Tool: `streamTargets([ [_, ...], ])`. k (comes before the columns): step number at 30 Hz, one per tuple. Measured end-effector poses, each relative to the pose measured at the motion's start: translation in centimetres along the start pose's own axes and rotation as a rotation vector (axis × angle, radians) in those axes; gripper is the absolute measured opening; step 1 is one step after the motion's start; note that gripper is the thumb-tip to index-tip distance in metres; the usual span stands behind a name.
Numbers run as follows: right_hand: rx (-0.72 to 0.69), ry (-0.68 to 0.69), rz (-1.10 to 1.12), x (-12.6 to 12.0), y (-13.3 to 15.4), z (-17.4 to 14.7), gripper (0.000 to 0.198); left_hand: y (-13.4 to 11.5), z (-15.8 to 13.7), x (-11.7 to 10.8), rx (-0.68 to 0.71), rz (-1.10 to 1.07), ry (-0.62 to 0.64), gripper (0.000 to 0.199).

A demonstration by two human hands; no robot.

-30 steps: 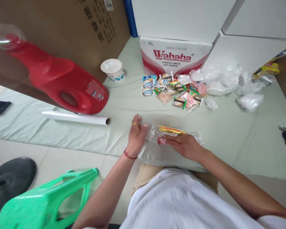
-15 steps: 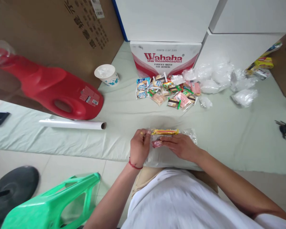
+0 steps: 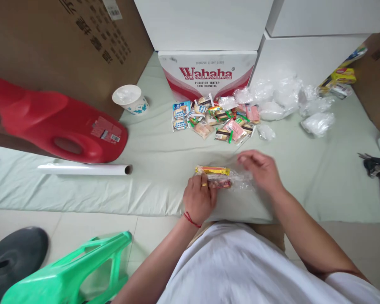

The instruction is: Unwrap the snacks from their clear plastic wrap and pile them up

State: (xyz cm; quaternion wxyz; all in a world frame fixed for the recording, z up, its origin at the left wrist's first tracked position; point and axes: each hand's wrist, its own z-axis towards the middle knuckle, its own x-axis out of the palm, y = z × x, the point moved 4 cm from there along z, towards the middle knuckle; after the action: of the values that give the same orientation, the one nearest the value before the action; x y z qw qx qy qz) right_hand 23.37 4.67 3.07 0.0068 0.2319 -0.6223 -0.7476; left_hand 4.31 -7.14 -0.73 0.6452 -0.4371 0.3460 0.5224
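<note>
Near the table's front edge lies a clear plastic bag (image 3: 242, 179) around a yellow stick-shaped snack packet (image 3: 213, 170) and a dark red snack packet (image 3: 220, 184). My left hand (image 3: 199, 198) rests over the left end of the bag, its fingers pressing on the packets. My right hand (image 3: 262, 171) is raised at the bag's right end, fingers pinched together on what looks like the thin plastic of the bag; motion blurs the fingertips. Behind the hands is a pile of small wrapped snacks (image 3: 223, 122).
Crumpled clear plastic bags (image 3: 285, 99) lie beside the snack pile, before a Wahaha carton (image 3: 209, 76). Leftward are a paper cup (image 3: 131, 100), a red jug (image 3: 66, 122) and a white roll (image 3: 85, 169). Black-handled pliers (image 3: 378, 171) lie far right; a green stool (image 3: 69, 270) stands below.
My left hand has shifted right and now lies over the packets. My right hand has lifted off them and moved right to the bag's loose end. The view has shifted slightly.
</note>
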Motion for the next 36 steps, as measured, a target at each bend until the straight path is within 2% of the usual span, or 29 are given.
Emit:
streamTargets([
  [1,0.093,-0.132,-0.022,-1.6,-0.9,0.6,0.029,-0.1,-0.2,0.0,0.016,-0.003,-0.006,0.044],
  [2,0.176,-0.204,-0.056,-2.7,-1.8,1.2,0.033,-0.1,-0.4,0.1,0.026,-0.003,-0.010,0.051],
  [3,0.257,-0.208,-0.095,-3.3,-2.9,1.8,0.037,-0.1,-0.6,0.2,0.030,-0.002,-0.011,0.058],
  [5,0.409,-0.081,-0.174,-3.3,-4.9,2.5,0.047,-0.1,-0.9,0.5,0.029,0.007,-0.004,0.069],
  [7,0.499,0.095,-0.235,-2.5,-5.9,2.5,0.055,-0.1,-1.1,0.7,0.028,0.030,-0.001,0.071],
  [11,0.480,0.415,-0.344,-1.1,-4.7,0.8,0.043,-0.1,-1.1,0.6,0.021,0.040,-0.013,0.070],
  [14,0.465,0.588,-0.314,-1.3,-3.4,-1.4,0.034,0.1,-1.1,0.3,0.022,-0.019,-0.010,0.071],
  [16,0.457,0.554,-0.220,-2.0,-2.7,-2.7,0.031,0.2,-1.1,0.2,0.043,-0.067,0.006,0.071],
  [20,0.480,0.306,-0.010,-2.0,-1.2,-4.5,0.032,0.3,-1.1,0.2,0.042,-0.077,0.034,0.056],
  [23,0.534,0.183,0.078,0.2,0.3,-4.8,0.033,-0.1,-0.9,0.4,0.018,-0.033,0.060,0.050],
  [26,0.509,0.099,0.042,3.0,1.4,-3.8,0.029,-0.7,-0.7,0.4,0.021,-0.003,0.080,0.047],
  [28,0.487,0.088,-0.055,4.8,1.7,-2.9,0.022,-0.9,-0.7,0.3,0.022,0.025,0.085,0.045],
  [31,0.425,0.118,-0.401,6.9,2.2,-2.1,0.013,-1.1,-0.7,0.5,0.037,0.038,0.080,0.043],
  [34,0.351,0.214,-0.769,8.4,3.0,-2.5,0.023,-0.9,-0.9,0.6,0.059,-0.021,0.026,0.038],
  [36,0.273,0.280,-0.877,8.9,3.3,-3.4,0.031,-0.6,-1.0,0.6,0.076,-0.101,-0.027,0.037],
])
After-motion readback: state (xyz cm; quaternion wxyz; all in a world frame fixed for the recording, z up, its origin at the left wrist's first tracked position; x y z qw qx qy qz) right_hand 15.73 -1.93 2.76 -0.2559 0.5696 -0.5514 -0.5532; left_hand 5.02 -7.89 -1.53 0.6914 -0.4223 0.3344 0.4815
